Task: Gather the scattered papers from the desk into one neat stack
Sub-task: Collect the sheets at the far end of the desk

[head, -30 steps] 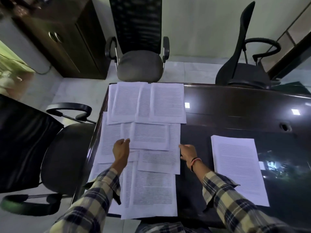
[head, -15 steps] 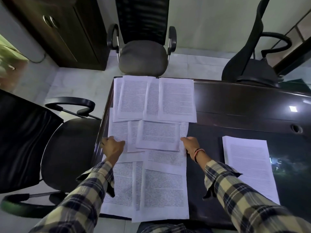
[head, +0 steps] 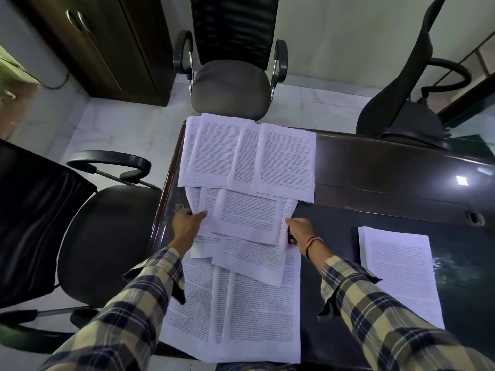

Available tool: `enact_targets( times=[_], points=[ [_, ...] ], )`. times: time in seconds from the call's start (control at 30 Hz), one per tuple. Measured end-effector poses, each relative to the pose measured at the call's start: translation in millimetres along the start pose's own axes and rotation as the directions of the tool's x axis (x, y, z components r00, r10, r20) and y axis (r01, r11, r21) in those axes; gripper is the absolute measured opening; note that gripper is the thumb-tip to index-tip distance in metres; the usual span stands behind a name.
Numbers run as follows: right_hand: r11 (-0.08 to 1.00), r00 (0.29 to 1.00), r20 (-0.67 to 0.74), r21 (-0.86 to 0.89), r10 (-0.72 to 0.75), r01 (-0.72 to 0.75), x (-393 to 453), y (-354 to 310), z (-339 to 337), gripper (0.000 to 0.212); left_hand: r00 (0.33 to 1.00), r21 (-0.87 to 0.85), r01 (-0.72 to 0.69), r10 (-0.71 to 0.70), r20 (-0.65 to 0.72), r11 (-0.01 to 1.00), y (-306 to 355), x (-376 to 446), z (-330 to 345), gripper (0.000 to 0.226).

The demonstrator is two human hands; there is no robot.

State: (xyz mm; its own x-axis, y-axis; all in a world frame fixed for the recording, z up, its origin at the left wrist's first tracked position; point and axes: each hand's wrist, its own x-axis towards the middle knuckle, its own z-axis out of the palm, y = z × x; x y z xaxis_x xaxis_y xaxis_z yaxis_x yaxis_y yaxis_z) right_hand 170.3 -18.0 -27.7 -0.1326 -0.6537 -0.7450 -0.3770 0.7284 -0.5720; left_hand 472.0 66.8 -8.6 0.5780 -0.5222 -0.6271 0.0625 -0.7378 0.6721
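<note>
Two hands work at the middle row of printed papers on the dark desk point(head: 375, 167). The left hand point(head: 186, 227) pinches the left edge of the middle sheets point(head: 249, 215), thumb on top. The right hand point(head: 300, 232) grips their right edge, fingers curled under. These sheets, about four overlapping, bow slightly upward between the hands. Beyond them lie four far sheets point(head: 249, 153) in an overlapping row at the desk's far edge. Nearer lie roughly four near sheets point(head: 249, 311), one of them tilted. A separate stack point(head: 399, 271) lies well apart on the right. Three chairs stand around the desk, and a cabinet point(head: 107, 44) stands at far left.
</note>
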Motion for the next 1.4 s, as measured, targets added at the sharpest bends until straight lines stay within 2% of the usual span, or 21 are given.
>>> enact_targets(
  times=[0.1, 0.17, 0.3, 0.37, 0.43, 0.57, 0.67, 0.73, 0.8, 0.9, 1.0, 1.13, 1.3, 1.37, 1.4],
  points=[
    [0.999, 1.000, 0.008, 0.032, 0.023, -0.024, 1.9, -0.5, 4.1, 0.041, 0.999, -0.094, 0.017, -0.013, 0.049, 0.995, 1.7, 4.5, 2.7, 0.037],
    [0.999, 1.000, 0.000, 0.049, 0.011, -0.011, 3.0, 1.7, 5.3, 0.033, 0.994, -0.145, 0.016, -0.001, 0.107, 0.989, -0.4, 9.2, 4.3, 0.043],
    [0.998, 0.999, -0.018, 0.041, -0.038, 0.039, -2.1, -0.2, 4.3, 0.018, 0.962, -0.173, 0.024, 0.024, 0.272, 0.985, 3.0, 4.6, 7.3, 0.034],
    [0.998, 0.999, -0.007, 0.027, -0.050, 0.050, -0.5, 3.1, 0.1, 0.017, 0.943, -0.119, 0.046, -0.004, 0.333, 0.992, 0.9, 3.4, 5.0, 0.027],
    [0.999, 0.999, 0.041, 0.022, -0.032, 0.031, 1.0, 10.2, -6.4, 0.006, 0.917, -0.043, 0.067, -0.045, 0.397, 0.997, -5.2, 5.3, 0.6, 0.026],
    [1.000, 0.991, 0.133, 0.000, 0.022, -0.022, -4.8, 23.8, -21.1, 0.023, 0.837, 0.134, 0.037, -0.104, 0.538, 0.990, -18.1, 4.1, -4.8, 0.031],
    [0.999, 0.973, 0.227, -0.017, 0.030, -0.027, -9.0, 39.1, -28.7, 0.024, 0.792, 0.190, 0.036, -0.144, 0.593, 0.981, -26.2, -3.8, -0.5, 0.041],
    [0.999, 0.960, 0.279, -0.037, 0.039, -0.030, -7.5, 49.2, -30.2, 0.032, 0.786, 0.118, 0.092, -0.145, 0.601, 0.989, -32.2, -7.7, 5.7, 0.048],
    [0.996, 0.949, 0.310, -0.082, 0.060, -0.037, -9.2, 55.7, -30.6, 0.035, 0.821, 0.014, 0.145, -0.128, 0.556, 0.989, -33.7, -15.0, 11.9, 0.057],
    [0.991, 0.930, 0.362, -0.131, 0.070, -0.024, -19.0, 58.9, -29.6, 0.032, 0.875, -0.116, 0.086, -0.020, 0.483, 0.990, -33.7, -30.5, 23.2, 0.043],
    [0.986, 0.918, 0.393, -0.167, 0.061, 0.006, -25.6, 65.5, -28.8, 0.034, 0.915, -0.091, 0.060, -0.018, 0.403, 0.994, -42.0, -37.5, 32.9, 0.033],
    [0.998, 0.947, 0.321, -0.054, -0.013, 0.032, -29.3, 79.2, -35.6, 0.041, 0.864, -0.024, 0.159, -0.128, 0.487, 0.987, -46.6, -46.7, 29.9, 0.040],
    [0.997, 0.928, 0.373, 0.078, -0.007, -0.024, -42.3, 90.2, -40.8, 0.038, 0.753, 0.084, 0.175, -0.188, 0.630, 0.981, -56.5, -62.5, 25.6, 0.043],
    [0.992, 0.920, 0.391, 0.118, 0.001, -0.051, -49.0, 92.6, -42.9, 0.032, 0.738, 0.061, 0.198, -0.190, 0.648, 0.978, -59.8, -69.4, 25.9, 0.041],
    [0.988, 0.914, 0.405, 0.140, 0.005, -0.068, -51.5, 94.6, -44.1, 0.031, 0.754, 0.028, 0.203, -0.174, 0.633, 0.979, -62.3, -71.5, 26.4, 0.038]
  ],
)
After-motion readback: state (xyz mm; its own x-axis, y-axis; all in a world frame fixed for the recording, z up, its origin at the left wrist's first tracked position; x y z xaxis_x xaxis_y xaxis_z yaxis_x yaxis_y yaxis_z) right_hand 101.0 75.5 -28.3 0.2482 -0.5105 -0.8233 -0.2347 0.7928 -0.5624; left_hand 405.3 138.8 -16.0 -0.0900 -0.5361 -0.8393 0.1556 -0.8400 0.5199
